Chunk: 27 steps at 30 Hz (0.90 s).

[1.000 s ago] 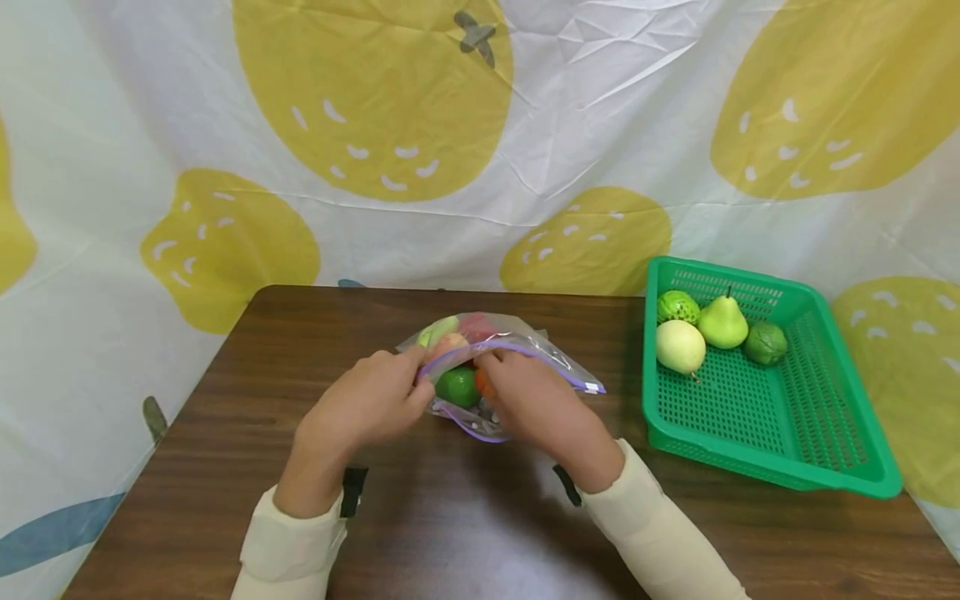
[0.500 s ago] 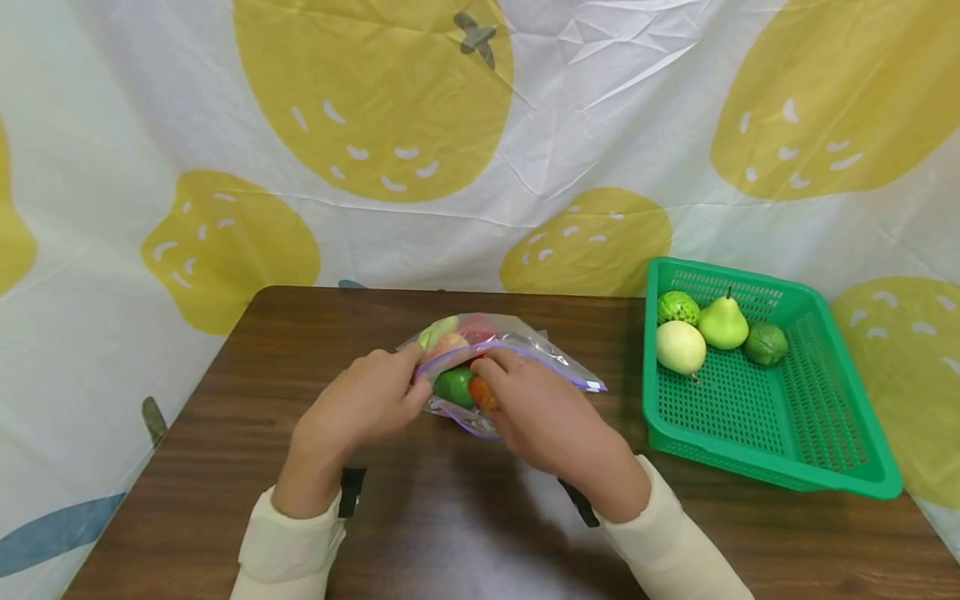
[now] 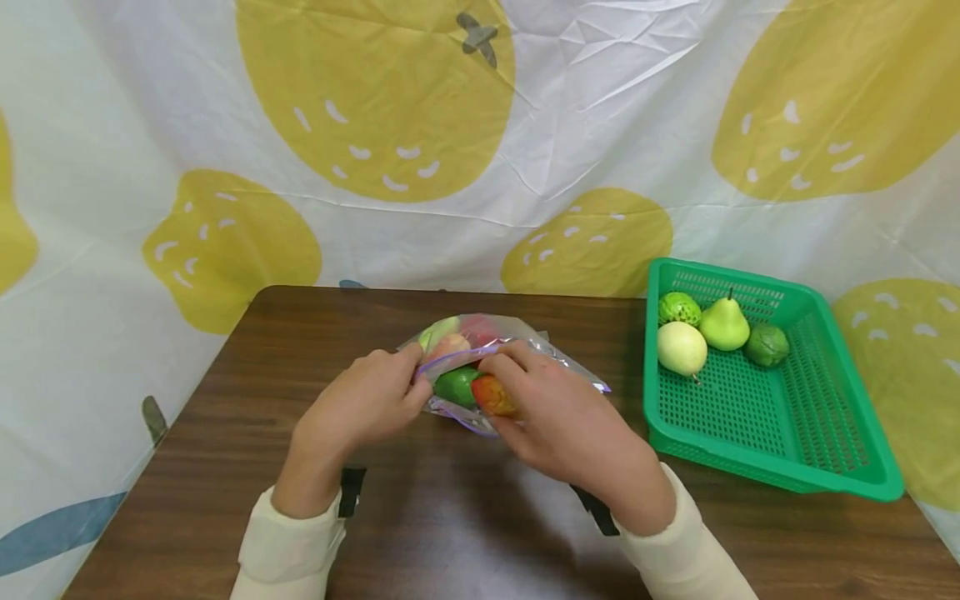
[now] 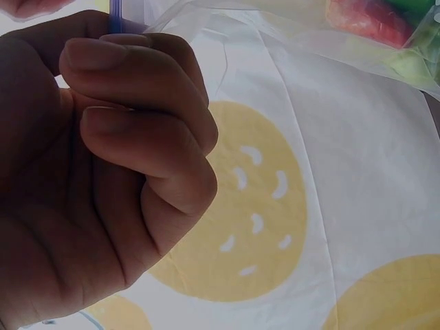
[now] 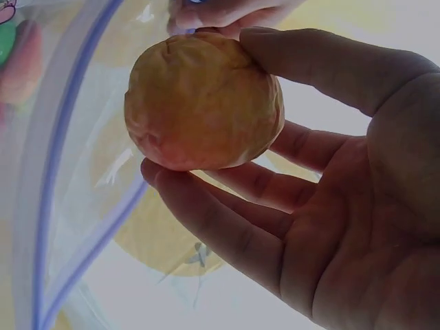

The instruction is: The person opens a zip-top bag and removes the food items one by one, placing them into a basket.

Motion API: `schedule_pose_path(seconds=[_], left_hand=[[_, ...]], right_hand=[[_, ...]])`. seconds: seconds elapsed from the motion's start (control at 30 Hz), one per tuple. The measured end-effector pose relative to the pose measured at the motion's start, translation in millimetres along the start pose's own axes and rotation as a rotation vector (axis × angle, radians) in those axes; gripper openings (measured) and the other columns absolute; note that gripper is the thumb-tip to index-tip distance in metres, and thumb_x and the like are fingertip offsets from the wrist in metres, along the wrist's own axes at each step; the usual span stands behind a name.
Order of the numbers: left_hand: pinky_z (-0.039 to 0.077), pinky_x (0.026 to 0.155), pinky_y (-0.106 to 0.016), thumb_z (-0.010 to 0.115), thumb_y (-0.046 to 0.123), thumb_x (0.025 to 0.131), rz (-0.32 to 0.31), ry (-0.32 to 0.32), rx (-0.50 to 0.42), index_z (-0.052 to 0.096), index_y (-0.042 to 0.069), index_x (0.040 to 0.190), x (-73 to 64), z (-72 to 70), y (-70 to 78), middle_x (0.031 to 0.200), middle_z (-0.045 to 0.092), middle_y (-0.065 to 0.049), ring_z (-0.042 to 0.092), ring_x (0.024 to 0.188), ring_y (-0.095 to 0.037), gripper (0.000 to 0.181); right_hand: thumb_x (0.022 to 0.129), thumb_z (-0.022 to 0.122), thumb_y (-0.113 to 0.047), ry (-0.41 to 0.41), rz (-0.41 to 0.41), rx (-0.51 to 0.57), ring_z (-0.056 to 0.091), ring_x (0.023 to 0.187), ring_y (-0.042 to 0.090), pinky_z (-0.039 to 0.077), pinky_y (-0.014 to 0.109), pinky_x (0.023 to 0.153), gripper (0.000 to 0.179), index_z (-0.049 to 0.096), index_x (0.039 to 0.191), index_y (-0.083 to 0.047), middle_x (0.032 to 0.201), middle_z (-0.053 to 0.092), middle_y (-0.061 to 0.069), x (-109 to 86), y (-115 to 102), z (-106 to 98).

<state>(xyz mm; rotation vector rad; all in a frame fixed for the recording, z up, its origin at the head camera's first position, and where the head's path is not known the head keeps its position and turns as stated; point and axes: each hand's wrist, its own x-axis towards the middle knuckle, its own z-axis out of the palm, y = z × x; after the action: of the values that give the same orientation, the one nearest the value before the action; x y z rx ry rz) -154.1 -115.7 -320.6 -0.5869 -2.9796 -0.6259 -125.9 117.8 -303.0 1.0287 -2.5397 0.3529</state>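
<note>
A clear zip bag [image 3: 510,329] with a purple zip edge lies on the table, its mouth parted toward me. My left hand [image 3: 360,406] pinches the left end of that edge. With thumb and fingers, my right hand [image 3: 558,408] grips a round red-and-orange fruit [image 3: 493,395] at the bag's mouth. Up close in the right wrist view, this fruit [image 5: 203,103] looks wrinkled, yellow-orange with a pink blush. Beside it sits a green fruit [image 3: 457,386]. Through the plastic I see a pinkish fruit [image 3: 447,345], a pale green piece [image 3: 437,332] and something red [image 3: 478,327].
On the right of the brown wooden table [image 3: 315,333] stands a green plastic basket [image 3: 757,475]. It contains a pear [image 3: 724,325], a pale round fruit [image 3: 681,349], a dark green fruit [image 3: 767,345] and a bright green one [image 3: 678,308]. A lemon-print cloth [image 3: 420,233] hangs behind.
My right hand has drawn back toward the right and toward me, bringing the red-and-orange fruit along, so more of it shows. The left hand stays at the bag's edge.
</note>
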Motion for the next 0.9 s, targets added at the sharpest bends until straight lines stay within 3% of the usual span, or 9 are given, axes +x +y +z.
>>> schedule_pose_path(seconds=[0.1, 0.33, 0.57, 0.73, 0.9], left_hand=[[0.043, 0.057, -0.034, 0.052, 0.020, 0.094, 0.000, -0.001, 0.003, 0.054, 0.008, 0.089, 0.0, -0.4, 0.3, 0.070, 0.054, -0.005, 0.052, 0.061, -0.020, 0.013], [0.043, 0.056, -0.033, 0.052, 0.020, 0.094, 0.003, 0.001, 0.005, 0.052, 0.010, 0.085, 0.3, -1.2, 1.0, 0.068, 0.053, -0.005, 0.051, 0.059, -0.020, 0.014], [0.042, 0.055, -0.034, 0.052, 0.020, 0.094, 0.006, -0.001, 0.004, 0.052, 0.010, 0.083, 0.7, -1.1, 0.4, 0.066, 0.052, -0.005, 0.051, 0.058, -0.020, 0.014], [0.043, 0.056, -0.035, 0.052, 0.020, 0.093, 0.005, 0.004, 0.011, 0.051, 0.011, 0.083, 0.3, -0.6, -0.5, 0.067, 0.053, -0.004, 0.051, 0.059, -0.020, 0.014], [0.043, 0.056, -0.035, 0.052, 0.020, 0.094, 0.007, 0.008, 0.011, 0.051, 0.010, 0.083, -0.1, -1.3, -0.6, 0.066, 0.053, -0.005, 0.051, 0.059, -0.020, 0.014]], right_hand=[[0.078, 0.084, -0.021, 0.035, -0.001, 0.008, 0.065, 0.091, 0.018, 0.056, 0.034, 0.078, 0.045, 0.061, 0.116, -0.014, 0.117, 0.061, 0.003, -1.7, 0.0, -3.4], [0.079, 0.085, -0.025, 0.080, -0.022, 0.080, 0.065, 0.101, 0.017, 0.056, 0.035, 0.085, 0.052, 0.060, 0.123, -0.013, 0.125, 0.059, 0.003, -2.8, 1.8, -12.0], [0.081, 0.084, -0.021, 0.132, -0.119, 0.112, 0.064, 0.105, 0.017, 0.055, 0.033, 0.088, 0.053, 0.060, 0.127, -0.010, 0.129, 0.058, 0.005, -0.1, 11.7, -23.0], [0.081, 0.084, -0.021, 0.117, -0.177, 0.114, 0.065, 0.103, 0.016, 0.055, 0.032, 0.088, 0.051, 0.060, 0.125, -0.011, 0.126, 0.058, 0.004, -0.1, 20.3, -34.4], [0.079, 0.086, -0.025, 0.071, -0.156, 0.079, 0.065, 0.096, 0.014, 0.055, 0.032, 0.083, 0.053, 0.061, 0.124, -0.013, 0.122, 0.059, 0.002, -1.2, 30.7, -44.7]])
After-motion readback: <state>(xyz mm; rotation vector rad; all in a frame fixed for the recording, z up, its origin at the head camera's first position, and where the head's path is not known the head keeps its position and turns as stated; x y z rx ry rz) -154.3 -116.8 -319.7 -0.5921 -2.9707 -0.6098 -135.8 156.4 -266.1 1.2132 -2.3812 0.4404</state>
